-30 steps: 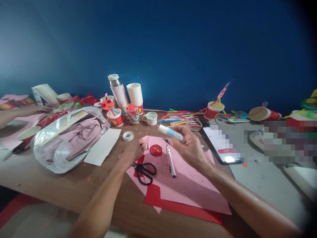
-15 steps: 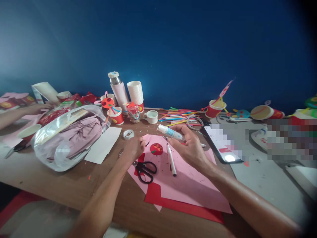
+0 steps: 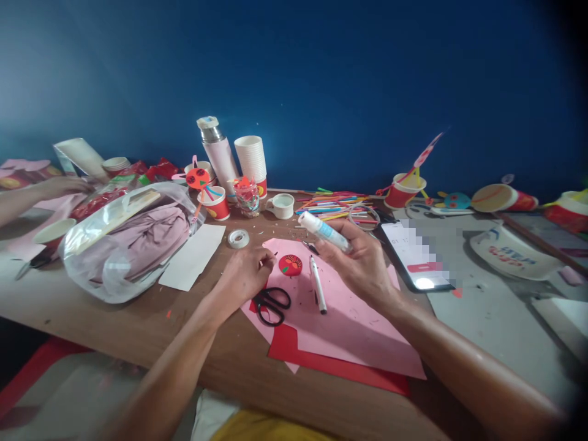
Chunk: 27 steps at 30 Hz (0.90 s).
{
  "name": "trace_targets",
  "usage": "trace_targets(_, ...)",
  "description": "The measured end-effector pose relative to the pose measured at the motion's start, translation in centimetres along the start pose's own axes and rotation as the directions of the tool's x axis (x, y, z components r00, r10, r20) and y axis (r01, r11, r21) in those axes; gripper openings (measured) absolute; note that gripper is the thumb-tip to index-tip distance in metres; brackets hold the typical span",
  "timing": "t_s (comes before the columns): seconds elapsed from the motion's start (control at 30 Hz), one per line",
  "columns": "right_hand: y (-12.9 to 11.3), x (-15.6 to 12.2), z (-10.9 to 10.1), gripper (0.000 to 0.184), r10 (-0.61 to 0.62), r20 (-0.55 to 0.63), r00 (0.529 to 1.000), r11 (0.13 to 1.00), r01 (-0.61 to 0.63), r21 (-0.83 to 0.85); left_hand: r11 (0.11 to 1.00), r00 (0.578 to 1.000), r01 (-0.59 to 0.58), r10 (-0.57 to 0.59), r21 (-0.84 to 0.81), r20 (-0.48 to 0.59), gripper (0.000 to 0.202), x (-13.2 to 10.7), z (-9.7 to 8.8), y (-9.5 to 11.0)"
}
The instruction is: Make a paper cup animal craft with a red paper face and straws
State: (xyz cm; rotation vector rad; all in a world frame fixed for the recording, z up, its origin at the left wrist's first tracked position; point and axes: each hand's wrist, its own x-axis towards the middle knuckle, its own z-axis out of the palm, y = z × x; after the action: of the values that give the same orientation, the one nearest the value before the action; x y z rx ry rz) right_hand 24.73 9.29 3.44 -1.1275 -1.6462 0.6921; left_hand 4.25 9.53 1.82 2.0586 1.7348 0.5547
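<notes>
My right hand (image 3: 361, 257) grips a white glue stick (image 3: 325, 231) with a blue label, tilted above the pink paper (image 3: 358, 331). To the left, my left hand (image 3: 250, 269) is closed in a pinch near the paper's upper edge; whatever is between its fingers is hidden. On the pink sheet between my hands lies a red paper disc (image 3: 290, 265) with orange and green pieces on it, beside a white marker (image 3: 318, 285). Black-handled scissors (image 3: 272, 305) rest below my left hand. Red paper (image 3: 340, 370) sticks out from under the pink sheet.
A plastic bag (image 3: 128, 245) with cloth and a white card (image 3: 193, 256) lie left. Behind stand a thermos (image 3: 220, 159), stacked paper cups (image 3: 250, 162), a mug (image 3: 281, 206) and pipe cleaners (image 3: 333, 205). A phone (image 3: 404, 251) lies right. Another person's hand (image 3: 68, 187) is far left.
My right hand has moved slightly right with the glue stick still in it. The left hand stays near the paper's edge, its fingers turned a little. The view has shifted slightly.
</notes>
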Motion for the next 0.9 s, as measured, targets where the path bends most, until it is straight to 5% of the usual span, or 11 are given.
trace_targets(0.2, -0.6, -0.1, -0.5, 0.025, -0.015, 0.069, 0.997, 0.992, 0.007, 0.125, 1.000, 0.997, 0.025, -0.024, -0.013, 0.076, 0.023, -3.7, 0.2, -0.7)
trace_targets(0.43, -0.6, 0.3, -0.4, 0.036, -0.055, -0.135, 0.989, 0.947, 0.095, 0.307, 0.992, 0.992, 0.120, -0.121, 0.031, 0.032, 0.026, -6.8, 0.1, -3.7)
trace_targets(0.6, -0.5, 0.4, -0.4, 0.034, -0.051, -0.148, 0.988, 0.927, 0.102, 0.360, 0.984, 0.988, 0.152, -0.153, 0.091, 0.006, 0.028, -6.0, -0.9, -4.7)
trace_targets(0.9, -0.7, 0.4, -0.6, 0.014, -0.056, -0.138, 0.989, 0.925, 0.103, 0.366, 0.994, 0.997, 0.080, -0.078, 0.070, -0.025, 0.027, -2.8, -1.4, -2.9)
